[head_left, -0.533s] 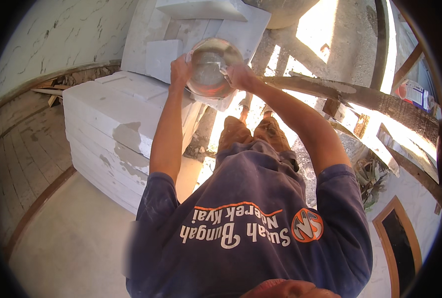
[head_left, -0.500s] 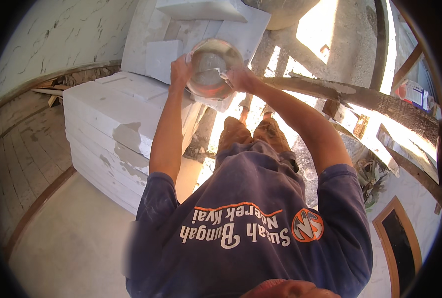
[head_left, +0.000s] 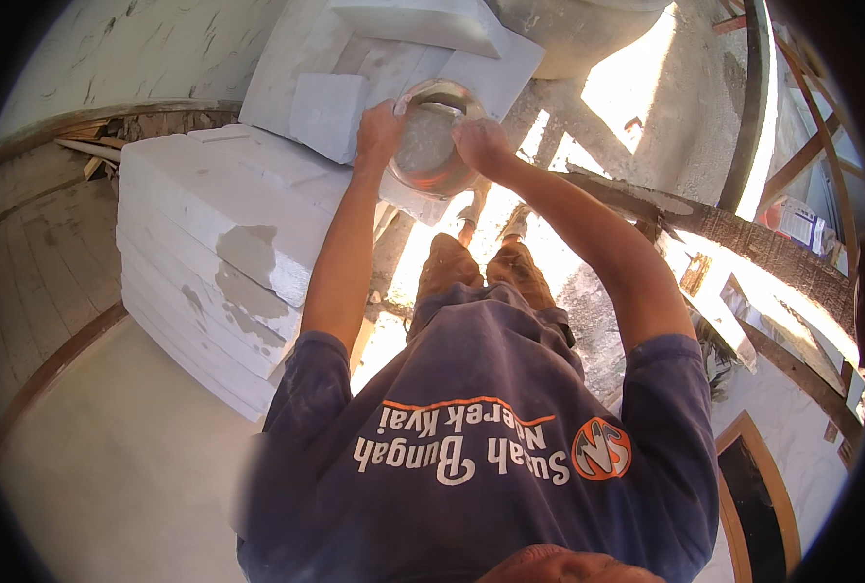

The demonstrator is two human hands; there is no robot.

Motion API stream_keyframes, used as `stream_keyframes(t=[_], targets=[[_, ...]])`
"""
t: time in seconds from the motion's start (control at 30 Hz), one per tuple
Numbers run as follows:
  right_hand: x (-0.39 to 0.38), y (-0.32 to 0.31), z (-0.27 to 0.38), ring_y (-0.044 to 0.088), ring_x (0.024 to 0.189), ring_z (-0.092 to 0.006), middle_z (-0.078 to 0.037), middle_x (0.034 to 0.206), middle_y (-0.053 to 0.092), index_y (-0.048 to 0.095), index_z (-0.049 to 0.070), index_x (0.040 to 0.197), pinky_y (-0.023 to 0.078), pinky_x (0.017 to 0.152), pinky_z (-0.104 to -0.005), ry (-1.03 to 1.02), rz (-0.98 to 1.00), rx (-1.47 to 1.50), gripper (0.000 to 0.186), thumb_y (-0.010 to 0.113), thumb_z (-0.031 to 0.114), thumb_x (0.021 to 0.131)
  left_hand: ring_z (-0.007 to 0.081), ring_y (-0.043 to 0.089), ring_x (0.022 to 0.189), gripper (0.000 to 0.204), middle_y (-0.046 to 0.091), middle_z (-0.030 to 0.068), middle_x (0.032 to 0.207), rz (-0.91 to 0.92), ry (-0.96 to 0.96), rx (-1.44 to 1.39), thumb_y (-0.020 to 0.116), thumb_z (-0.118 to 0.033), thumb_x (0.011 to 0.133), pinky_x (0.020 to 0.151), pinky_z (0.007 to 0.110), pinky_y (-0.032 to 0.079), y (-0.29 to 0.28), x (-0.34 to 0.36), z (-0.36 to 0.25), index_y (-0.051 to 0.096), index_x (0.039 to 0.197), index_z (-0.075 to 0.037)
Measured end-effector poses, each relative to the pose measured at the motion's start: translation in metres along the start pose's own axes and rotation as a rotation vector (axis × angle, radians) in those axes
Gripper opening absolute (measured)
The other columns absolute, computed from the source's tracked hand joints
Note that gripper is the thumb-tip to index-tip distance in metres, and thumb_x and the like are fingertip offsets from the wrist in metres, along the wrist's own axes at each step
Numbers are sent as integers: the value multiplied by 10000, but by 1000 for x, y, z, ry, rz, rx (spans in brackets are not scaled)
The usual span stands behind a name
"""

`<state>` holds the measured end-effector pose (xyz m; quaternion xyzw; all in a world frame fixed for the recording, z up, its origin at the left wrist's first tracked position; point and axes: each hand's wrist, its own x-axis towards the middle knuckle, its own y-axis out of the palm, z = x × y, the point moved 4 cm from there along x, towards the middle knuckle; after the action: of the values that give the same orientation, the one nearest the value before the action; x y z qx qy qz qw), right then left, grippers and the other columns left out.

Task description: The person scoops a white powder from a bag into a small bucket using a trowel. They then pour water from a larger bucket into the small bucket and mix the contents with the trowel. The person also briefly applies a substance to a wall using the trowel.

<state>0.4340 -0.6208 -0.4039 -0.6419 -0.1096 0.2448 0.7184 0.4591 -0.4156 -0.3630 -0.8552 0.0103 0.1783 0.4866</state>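
A round, shiny bowl (head_left: 434,185) with smooth grey paste (head_left: 423,144) in it is at the top middle, in front of white blocks. My left hand (head_left: 380,131) is closed on its left rim, steadying it. My right hand (head_left: 482,146) is over the right rim, fingers curled round what looks like a flat scraper (head_left: 444,101). The scraper's edge shows at the bowl's far inner side; its grip is hidden in my fingers.
White blocks (head_left: 175,175) are stacked at the left, smeared with grey wet patches. More pale blocks (head_left: 330,112) lie beyond the bowl. A big grey tub (head_left: 583,39) stands at the far side. A rough timber beam (head_left: 733,228) crosses at the right.
My right hand has shifted slightly, and the scraper's edge has gone from the bowl's middle to its far side. My left hand stays on the rim. The view has shifted slightly.
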Motion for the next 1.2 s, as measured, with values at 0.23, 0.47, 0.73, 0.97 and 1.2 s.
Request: stream_keyframes(t=[0.23, 0.47, 0.73, 0.97, 1.2], targets=[[27, 48, 58, 761, 776, -294, -138, 1001, 800, 777, 48, 1035, 629, 685, -440, 142, 527, 393, 255, 577, 111, 891, 543, 673, 1051, 471, 728, 306, 1059, -58, -74, -4, 551, -485, 1065, 886, 612, 546, -1, -8, 7, 727, 1082, -49], [50, -61, 64, 745, 735, -309, -152, 836, 765, 719, -8, 1002, 610, 774, -427, 104, 686, 630, 309, 516, 224, 979, 547, 667, 1058, 460, 727, 314, 1051, -96, -135, -25, 543, -466, 1069, 888, 612, 544, -9, -13, 58, 713, 1059, -38], [20, -19, 12, 756, 1062, -367, -219, 1098, 773, 712, 17, 1154, 602, 890, -495, 0, 347, 52, 333, 566, 255, 973, 557, 672, 1038, 453, 724, 323, 1055, -68, -67, -92, 555, -462, 1070, 886, 606, 550, 2, -7, 13, 724, 1070, -41], [5, -7, 28, 719, 1141, -402, -260, 1170, 746, 692, 9, 1227, 547, 1013, -504, 2, 608, 321, 438, 521, 359, 1027, 553, 667, 1076, 487, 721, 332, 1076, -80, -46, -64, 544, -487, 1072, 914, 612, 543, 0, -6, 16, 731, 1095, -38], [18, -85, 6, 739, 1108, -371, -229, 1138, 763, 705, 3, 1168, 570, 947, -497, -95, 420, -68, 376, 558, 314, 1017, 530, 682, 1088, 502, 725, 317, 1116, -44, -127, -140, 545, -482, 1067, 933, 593, 552, 0, -11, 17, 733, 1126, -21]])
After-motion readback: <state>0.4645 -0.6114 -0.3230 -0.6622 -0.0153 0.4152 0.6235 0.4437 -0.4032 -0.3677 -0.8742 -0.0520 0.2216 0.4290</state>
